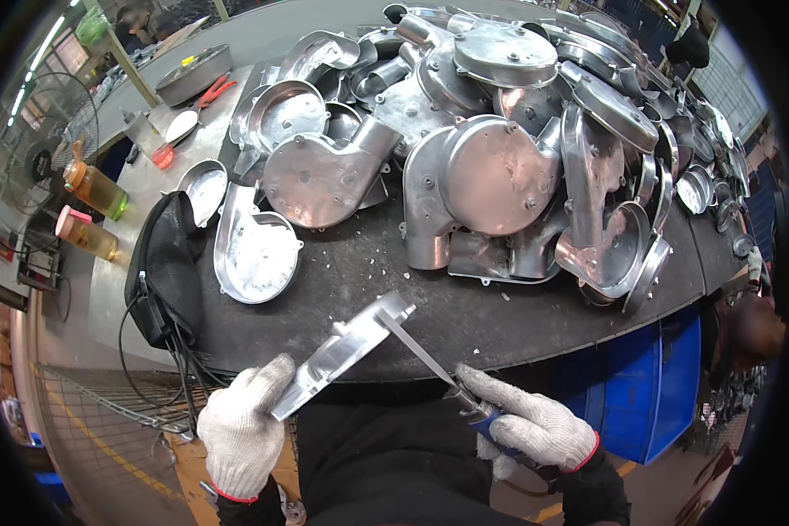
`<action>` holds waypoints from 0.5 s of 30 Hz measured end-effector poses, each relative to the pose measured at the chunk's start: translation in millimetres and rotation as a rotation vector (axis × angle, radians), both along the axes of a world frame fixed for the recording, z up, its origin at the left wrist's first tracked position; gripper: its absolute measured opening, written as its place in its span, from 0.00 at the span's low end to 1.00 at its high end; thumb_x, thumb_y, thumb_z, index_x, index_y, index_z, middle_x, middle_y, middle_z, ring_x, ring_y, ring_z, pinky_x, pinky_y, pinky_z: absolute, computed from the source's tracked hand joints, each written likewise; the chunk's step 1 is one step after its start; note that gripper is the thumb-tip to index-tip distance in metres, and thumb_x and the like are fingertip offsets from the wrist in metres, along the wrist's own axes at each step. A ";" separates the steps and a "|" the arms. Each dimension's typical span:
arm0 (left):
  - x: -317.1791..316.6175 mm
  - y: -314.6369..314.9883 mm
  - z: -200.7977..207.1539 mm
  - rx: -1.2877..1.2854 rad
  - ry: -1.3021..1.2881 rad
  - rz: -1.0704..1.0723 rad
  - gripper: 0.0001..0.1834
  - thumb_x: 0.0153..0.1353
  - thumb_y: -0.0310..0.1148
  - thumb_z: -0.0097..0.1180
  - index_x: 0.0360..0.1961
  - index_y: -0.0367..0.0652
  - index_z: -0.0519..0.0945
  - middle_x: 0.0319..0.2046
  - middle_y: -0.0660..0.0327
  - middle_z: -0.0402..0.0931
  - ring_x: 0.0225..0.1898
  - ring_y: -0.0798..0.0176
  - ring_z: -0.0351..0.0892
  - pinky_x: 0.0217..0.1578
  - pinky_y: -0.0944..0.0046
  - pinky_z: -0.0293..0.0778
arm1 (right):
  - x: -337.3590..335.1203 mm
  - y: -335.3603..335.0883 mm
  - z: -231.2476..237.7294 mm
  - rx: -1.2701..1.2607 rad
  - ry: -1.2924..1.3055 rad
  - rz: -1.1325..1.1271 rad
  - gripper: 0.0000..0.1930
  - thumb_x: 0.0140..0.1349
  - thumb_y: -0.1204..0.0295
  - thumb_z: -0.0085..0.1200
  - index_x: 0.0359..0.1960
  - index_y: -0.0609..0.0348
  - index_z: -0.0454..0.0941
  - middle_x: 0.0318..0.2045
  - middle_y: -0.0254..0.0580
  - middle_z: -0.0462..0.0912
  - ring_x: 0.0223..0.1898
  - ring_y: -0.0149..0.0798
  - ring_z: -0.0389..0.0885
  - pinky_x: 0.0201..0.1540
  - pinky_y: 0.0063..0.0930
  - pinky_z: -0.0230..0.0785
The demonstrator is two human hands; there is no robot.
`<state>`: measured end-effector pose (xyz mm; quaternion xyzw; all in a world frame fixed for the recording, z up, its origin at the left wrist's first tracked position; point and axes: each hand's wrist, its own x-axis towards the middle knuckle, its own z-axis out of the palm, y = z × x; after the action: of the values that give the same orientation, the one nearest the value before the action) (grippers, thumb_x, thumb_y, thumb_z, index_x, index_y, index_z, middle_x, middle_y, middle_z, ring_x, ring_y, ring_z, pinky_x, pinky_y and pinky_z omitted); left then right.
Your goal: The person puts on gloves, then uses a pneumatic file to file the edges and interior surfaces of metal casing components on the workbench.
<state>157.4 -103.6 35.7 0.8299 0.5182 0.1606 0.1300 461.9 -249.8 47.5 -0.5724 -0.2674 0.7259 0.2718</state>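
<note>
Filing or scraping appears underway: left fingers (273, 375) grip the casting (337, 353), right fingers (493, 387) the blue-handled tool (429, 359); next stroke likely needs firm bracing.

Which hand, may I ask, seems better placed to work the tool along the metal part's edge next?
Probably the right hand: it grips the tool, angled toward the metal part, which the left hand holds.

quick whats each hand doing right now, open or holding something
Left hand: closed, holding a silvery metal part.
Right hand: closed, holding a blue-handled tool.
</note>
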 end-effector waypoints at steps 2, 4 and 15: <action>2.3 0.9 1.8 -0.024 -0.026 0.023 0.19 0.53 0.27 0.66 0.48 0.55 0.86 0.34 0.61 0.84 0.30 0.51 0.85 0.31 0.56 0.79 | 0.5 -1.5 1.7 0.066 0.052 -0.044 0.33 0.77 0.64 0.46 0.81 0.41 0.51 0.32 0.38 0.83 0.27 0.29 0.84 0.38 0.26 0.82; 5.8 0.7 6.7 0.032 0.017 -0.012 0.20 0.52 0.27 0.65 0.48 0.55 0.86 0.34 0.61 0.84 0.29 0.50 0.85 0.31 0.55 0.79 | 1.0 -1.0 6.1 0.060 0.085 -0.051 0.33 0.76 0.66 0.46 0.80 0.43 0.52 0.33 0.38 0.84 0.26 0.29 0.85 0.38 0.27 0.82; 39.6 4.4 38.1 0.111 0.317 -0.111 0.11 0.58 0.28 0.61 0.42 0.51 0.78 0.30 0.61 0.78 0.27 0.54 0.84 0.29 0.54 0.78 | -46.7 0.8 26.1 0.581 -1.110 0.513 0.37 0.57 0.62 0.66 0.72 0.42 0.70 0.36 0.41 0.87 0.25 0.39 0.85 0.25 0.32 0.79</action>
<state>196.9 -99.2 73.8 0.8781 0.4759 0.0488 0.0095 415.2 -249.0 73.6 -0.6824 -0.6791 0.2645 0.0565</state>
